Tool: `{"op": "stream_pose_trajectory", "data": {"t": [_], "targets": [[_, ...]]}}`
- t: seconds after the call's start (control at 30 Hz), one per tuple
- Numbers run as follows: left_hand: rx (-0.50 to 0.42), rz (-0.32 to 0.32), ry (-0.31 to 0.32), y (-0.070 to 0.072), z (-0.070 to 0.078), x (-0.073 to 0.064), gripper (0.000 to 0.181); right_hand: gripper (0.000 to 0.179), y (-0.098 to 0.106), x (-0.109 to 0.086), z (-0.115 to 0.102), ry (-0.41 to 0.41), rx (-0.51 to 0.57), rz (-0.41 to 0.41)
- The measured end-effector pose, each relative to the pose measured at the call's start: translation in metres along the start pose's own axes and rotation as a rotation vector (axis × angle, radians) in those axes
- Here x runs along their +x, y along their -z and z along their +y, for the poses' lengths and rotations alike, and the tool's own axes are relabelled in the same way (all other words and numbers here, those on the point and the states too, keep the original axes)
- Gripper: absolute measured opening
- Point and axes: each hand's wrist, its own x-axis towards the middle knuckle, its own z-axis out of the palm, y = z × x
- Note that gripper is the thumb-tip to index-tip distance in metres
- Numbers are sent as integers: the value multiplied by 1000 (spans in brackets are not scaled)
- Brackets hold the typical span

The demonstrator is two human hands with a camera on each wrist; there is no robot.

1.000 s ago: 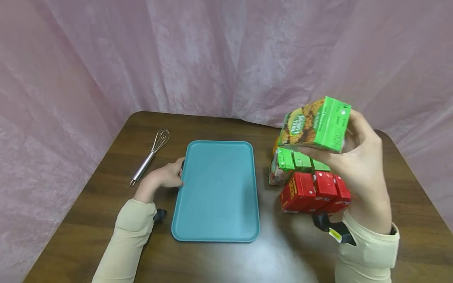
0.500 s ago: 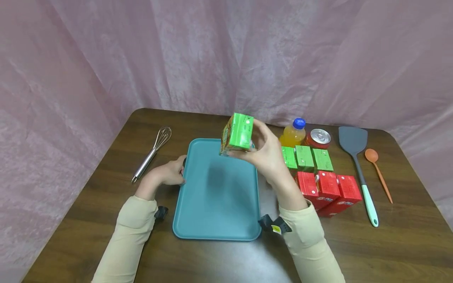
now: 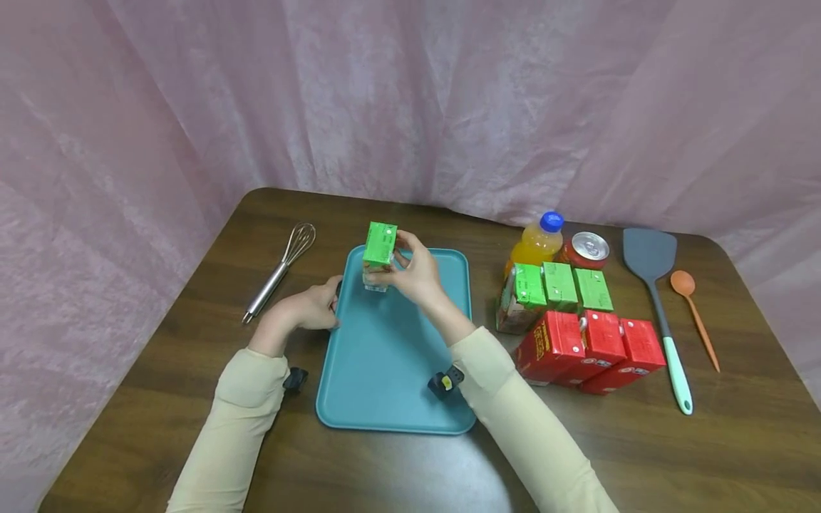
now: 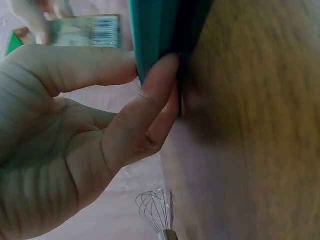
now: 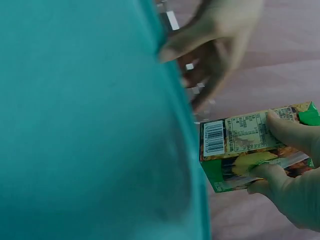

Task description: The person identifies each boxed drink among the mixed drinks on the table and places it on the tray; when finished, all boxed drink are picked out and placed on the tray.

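Since half a second ago, the right hand has gone left across the blue-green tray, taking the green drink carton with it. Now the carton is up by the tray's far left corner, and it looks lower too. It stands almost straight, with its long side going up and down and its green top facing up. The right hand holds it from the right side, thumb and fingers around it. The end with the barcode points down at the tray. I can't tell if it touches the tray or has a little gap under it.

The left hand is pinching the tray's left edge, close to that same corner. So the carton is just past the left hand, a bit farther away and to the right. The right hand is nearer, since it has the carton.

Three more green cartons stand well to the right on the tabletop, behind three red cartons.
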Motion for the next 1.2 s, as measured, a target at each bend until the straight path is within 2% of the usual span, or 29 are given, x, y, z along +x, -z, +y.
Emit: {"op": "stream_pose_trajectory", "data": {"t": [0.2,0.37,0.47,0.7,1.0,1.1,1.2], "targets": [[1,-3,-2,2,-1,0,87,86,-14,13,9,-43,-191,-64],[-3,4,-6,1,-2,-3,89,87,-18,20,5,-17,-359,-105],[-7,6,-2,2,-3,-4,90,87,-21,24,4,10,-417,-109],[10,5,-10,1,-1,0,87,85,-24,30,7,37,-428,-70],[26,17,31,2,5,2,86,86,-20,29,7,40,-424,-66],[25,36,30,3,4,1,88,86,-19,30,8,21,-406,-61],[11,26,35,0,2,0,89,89,-16,28,10,-20,-373,-91]]}}
